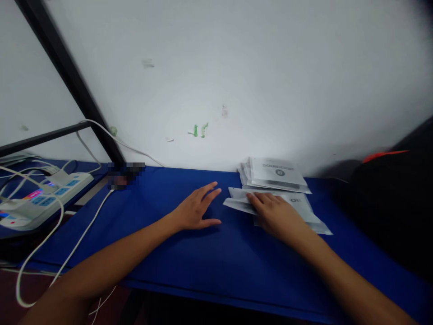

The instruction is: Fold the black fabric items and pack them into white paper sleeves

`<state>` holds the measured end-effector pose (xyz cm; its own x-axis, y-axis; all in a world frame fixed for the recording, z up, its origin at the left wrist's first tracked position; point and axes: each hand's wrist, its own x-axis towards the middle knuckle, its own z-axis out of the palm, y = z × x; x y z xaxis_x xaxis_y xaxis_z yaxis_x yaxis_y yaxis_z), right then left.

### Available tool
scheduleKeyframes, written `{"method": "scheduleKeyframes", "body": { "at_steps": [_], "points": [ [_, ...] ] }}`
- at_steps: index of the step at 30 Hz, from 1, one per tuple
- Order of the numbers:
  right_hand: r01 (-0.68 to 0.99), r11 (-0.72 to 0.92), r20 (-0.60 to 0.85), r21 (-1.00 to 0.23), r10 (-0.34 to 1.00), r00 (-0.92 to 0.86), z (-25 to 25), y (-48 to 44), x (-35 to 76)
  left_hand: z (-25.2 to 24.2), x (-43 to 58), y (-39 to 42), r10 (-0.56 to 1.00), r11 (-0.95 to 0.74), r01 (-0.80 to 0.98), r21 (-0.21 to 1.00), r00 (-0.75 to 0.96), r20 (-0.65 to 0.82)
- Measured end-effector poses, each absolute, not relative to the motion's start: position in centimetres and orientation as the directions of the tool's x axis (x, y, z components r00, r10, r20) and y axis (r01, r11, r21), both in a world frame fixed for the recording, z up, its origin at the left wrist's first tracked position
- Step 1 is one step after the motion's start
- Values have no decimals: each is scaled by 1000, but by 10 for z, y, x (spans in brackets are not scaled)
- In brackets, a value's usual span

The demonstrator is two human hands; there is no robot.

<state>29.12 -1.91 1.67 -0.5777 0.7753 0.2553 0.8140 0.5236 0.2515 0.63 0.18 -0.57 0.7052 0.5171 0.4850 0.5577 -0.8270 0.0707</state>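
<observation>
My left hand (199, 208) hovers over or rests on the blue table, fingers spread with nothing in them, left of the packets. My right hand (272, 212) is on the nearer pile of flat, frosted plastic packets (301, 204). Its fingers curl over the top packet's left part; the thumb is hidden. A lower packet (238, 205) juts out to the left under these fingers. Just behind lies a second pile of the same packets (279, 171), its top one bearing dark lettering and a round logo.
The blue table (189, 262) meets a white wall (237, 81) with scuff marks. At left are a power strip (50, 198), white cables (91, 230) and a black metal frame (67, 63). A large dark shape with a red edge (385, 155) fills the right side.
</observation>
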Motion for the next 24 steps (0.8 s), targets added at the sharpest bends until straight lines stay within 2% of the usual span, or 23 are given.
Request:
{"method": "scheduleKeyframes", "body": {
  "at_steps": [1, 3, 6, 9, 14, 16, 21, 24],
  "points": [
    [786, 551, 317, 282, 719, -618, 12, -24, 280, -5, 9, -1, 421, -862, 507, -3, 721, 550],
    [708, 629, 412, 320, 581, -702, 4, -33, 261, -2, 15, -8, 252, -901, 408, -147, 767, 590],
    [619, 712, 488, 330, 433, -758, 1, -39, 247, 2, 18, -15, 159, -889, 372, -267, 798, 582],
    [651, 703, 532, 286, 448, -718, 6, -35, 257, 7, 11, -10, 214, -854, 453, -257, 755, 620],
    [664, 728, 554, 171, 486, -676, 9, -25, 278, 16, -3, 4, 332, -777, 613, -143, 592, 734],
    [633, 760, 538, 147, 475, -696, 8, -26, 272, 18, -2, -1, 315, -793, 593, -139, 594, 740],
    [521, 842, 448, 139, 416, -792, 6, -33, 240, 19, 15, -29, 163, -900, 391, -194, 713, 682],
    [476, 875, 412, 87, 403, -817, 6, -33, 232, 18, 19, -35, 167, -905, 386, -178, 709, 686]
  ]
}}
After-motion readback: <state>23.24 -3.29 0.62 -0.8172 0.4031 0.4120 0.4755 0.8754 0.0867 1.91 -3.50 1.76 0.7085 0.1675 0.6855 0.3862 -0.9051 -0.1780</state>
